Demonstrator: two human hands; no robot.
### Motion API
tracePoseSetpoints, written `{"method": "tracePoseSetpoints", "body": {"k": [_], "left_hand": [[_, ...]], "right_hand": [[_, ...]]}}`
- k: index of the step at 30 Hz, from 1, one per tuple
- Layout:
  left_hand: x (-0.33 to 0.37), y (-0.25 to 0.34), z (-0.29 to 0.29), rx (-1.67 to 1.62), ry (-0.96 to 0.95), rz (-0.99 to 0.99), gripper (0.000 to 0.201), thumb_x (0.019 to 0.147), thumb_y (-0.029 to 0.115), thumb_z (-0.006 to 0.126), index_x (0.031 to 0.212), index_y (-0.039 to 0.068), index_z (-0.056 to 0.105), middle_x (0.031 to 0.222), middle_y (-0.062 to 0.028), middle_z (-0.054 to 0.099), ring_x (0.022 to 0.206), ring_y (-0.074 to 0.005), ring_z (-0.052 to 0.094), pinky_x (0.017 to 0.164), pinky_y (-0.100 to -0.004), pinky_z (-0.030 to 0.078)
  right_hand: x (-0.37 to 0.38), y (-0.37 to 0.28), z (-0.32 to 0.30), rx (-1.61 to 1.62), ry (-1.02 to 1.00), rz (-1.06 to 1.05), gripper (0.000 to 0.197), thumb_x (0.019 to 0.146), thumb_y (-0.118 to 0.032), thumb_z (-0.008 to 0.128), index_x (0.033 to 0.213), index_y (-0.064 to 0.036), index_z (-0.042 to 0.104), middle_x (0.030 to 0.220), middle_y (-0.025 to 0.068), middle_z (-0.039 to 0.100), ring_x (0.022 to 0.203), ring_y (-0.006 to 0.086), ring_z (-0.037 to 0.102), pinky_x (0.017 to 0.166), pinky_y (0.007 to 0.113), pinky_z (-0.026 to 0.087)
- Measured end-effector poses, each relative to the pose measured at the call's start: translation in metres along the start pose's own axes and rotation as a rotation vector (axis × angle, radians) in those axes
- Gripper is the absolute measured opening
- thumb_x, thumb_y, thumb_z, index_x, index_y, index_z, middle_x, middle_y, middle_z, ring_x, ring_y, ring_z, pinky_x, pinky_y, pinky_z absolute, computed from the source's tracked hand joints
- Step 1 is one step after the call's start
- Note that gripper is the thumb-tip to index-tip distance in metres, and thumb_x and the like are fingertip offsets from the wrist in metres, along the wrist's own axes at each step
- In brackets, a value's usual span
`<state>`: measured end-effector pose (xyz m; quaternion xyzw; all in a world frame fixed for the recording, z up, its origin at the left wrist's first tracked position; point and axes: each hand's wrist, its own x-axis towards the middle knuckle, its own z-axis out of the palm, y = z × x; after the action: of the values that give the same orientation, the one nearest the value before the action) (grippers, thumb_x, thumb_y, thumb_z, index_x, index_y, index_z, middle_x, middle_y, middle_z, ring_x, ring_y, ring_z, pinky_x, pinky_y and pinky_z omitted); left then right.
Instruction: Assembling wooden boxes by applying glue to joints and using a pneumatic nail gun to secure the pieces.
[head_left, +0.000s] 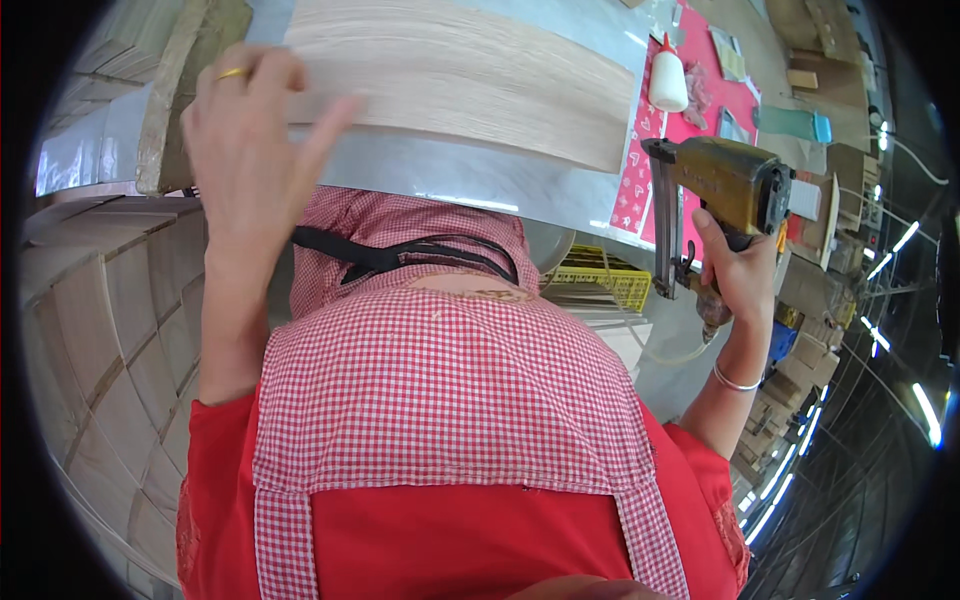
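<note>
A pale wooden board (470, 85) lies across the grey-white tabletop (430, 170). Over its left end is my left hand (245, 150), with a ring on one finger, the thumb stretched out and the other fingers loosely bent; nothing shows in it. Whether it touches the board I cannot tell. A worn wooden beam (172, 115) runs just left of that hand. My right hand (738, 272) grips the handle of a yellow-brown air nailer (725, 180), held off to the right of the board, its nose by the table's edge.
On a pink patterned cover (634, 190) stand a white glue bottle (668, 80) with a red tip and, beyond it, a greenish bottle (790, 124). Stacked boards (90, 340) fill the left side. A pale air hose (680, 357) hangs below the nailer, near a yellow crate (600, 275).
</note>
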<state>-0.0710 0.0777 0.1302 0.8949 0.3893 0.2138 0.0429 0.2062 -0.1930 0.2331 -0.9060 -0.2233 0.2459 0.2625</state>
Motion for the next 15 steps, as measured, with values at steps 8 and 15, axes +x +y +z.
{"method": "tracePoseSetpoints", "body": {"k": [8,15], "left_hand": [[0.061,0.045,0.109,-0.361,0.625,0.824,0.059,0.068,0.036,0.084,0.108,0.0,0.059,0.131,-0.0302,0.05,0.127,-0.042,0.047,0.106,-0.0555,0.037],[0.062,0.039,0.118,-0.547,0.386,0.869,0.064,0.063,0.038,0.086,0.107,0.0,0.059,0.136,-0.031,0.045,0.133,-0.0427,0.04,0.109,-0.0601,0.031]], "right_hand": [[-0.025,0.0,0.003,0.009,-0.04,-0.014,0.028,0.091,-0.026,0.074,0.097,-0.0004,0.067,0.064,-0.0026,0.056,0.044,0.0047,0.045,0.04,0.024,0.034],[-0.025,0.005,0.008,0.053,-0.098,0.045,0.025,0.087,-0.017,0.078,0.099,0.0002,0.064,0.067,-0.0008,0.059,0.045,0.0055,0.049,0.04,0.024,0.037]]}}
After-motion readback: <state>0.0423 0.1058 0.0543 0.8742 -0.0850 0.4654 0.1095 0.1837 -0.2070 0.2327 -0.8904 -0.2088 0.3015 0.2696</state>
